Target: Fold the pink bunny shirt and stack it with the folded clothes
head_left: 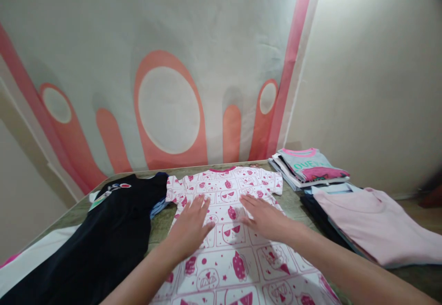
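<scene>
A white T-shirt (232, 268) with a pink cartoon print lies spread out in front of me, its pink-trimmed neck at the far end and its short sleeves out to both sides. My left hand (191, 224) rests over the left part of the shirt, fingers stretched and holding nothing. On the other side, my right hand (264, 217) is over the right part of the shirt, also flat with its fingers extended. Whether the palms press on the cloth or hover just above it, I cannot tell.
To the left lie a black T-shirt (113, 231) and a white garment (44, 249) partly under it. A stack of folded shirts (314, 164) stands at the back right of the wooden-patterned table (160, 231). Nearer on the right is a pink shirt (376, 226) atop other clothes. A patterned wall is behind.
</scene>
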Demonstrator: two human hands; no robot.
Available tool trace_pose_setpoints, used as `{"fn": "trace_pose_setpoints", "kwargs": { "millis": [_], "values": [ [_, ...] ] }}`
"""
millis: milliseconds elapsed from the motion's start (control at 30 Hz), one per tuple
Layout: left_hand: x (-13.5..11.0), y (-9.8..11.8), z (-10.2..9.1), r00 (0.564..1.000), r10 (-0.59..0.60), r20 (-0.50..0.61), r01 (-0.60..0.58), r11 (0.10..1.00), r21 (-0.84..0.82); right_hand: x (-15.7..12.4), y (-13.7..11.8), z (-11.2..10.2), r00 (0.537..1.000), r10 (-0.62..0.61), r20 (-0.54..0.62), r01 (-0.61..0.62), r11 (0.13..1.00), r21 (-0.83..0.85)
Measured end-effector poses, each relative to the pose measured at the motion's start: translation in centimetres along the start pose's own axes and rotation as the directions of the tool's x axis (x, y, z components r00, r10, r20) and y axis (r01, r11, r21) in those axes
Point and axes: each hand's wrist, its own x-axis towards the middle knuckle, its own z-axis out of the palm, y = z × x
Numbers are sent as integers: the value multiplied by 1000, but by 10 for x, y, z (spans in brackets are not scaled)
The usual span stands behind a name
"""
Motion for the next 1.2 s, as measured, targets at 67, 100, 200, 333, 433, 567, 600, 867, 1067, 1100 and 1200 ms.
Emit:
{"fn": "trace_pose_setpoints", "kwargs": {
  "millis": [67, 100, 200, 333, 433, 567, 600, 867, 1067, 1100, 1200],
  "values": [
    [39, 3, 4, 1000, -12, -12, 12, 1000, 1, 32, 4, 6, 999, 33, -26, -34, 999, -39],
    [53, 1, 10, 999, -32, -5, 32, 999, 2, 44, 9, 12, 998, 62, -22, -64, 996, -58],
    [70, -15, 42, 993, -111, 40, 112, 994, -16, 60, 26, 35, 993, 113, -29, -115, 989, -92],
    [66, -33, 70, 990, -136, 31, 137, 990, -33, 58, 42, 48, 995, 88, -55, -94, 989, -114],
    [68, -34, 71, 988, -152, 40, 153, 987, -41, 61, 44, 46, 996, 85, -38, -89, 988, -126],
    [71, -33, 68, 987, -155, 45, 157, 987, -44, 65, 47, 45, 996, 82, -33, -86, 987, -137],
    [71, -33, 68, 988, -148, 43, 150, 988, -44, 64, 49, 46, 996, 84, -37, -89, 986, -139],
    [68, -37, 69, 989, -137, 54, 139, 990, -37, 42, 61, 44, 995, 86, -50, -93, 984, -153],
    [68, -36, 69, 988, -145, 56, 147, 989, -27, 35, 67, 42, 995, 81, -61, -89, 984, -156],
    [68, -35, 68, 988, -148, 49, 150, 988, -25, 35, 68, 42, 995, 74, -63, -82, 986, -148],
    [66, -31, 61, 993, -114, -20, 114, 993, -24, 34, 70, 38, 995, 47, -87, -58, 990, -127]
  ]
}}
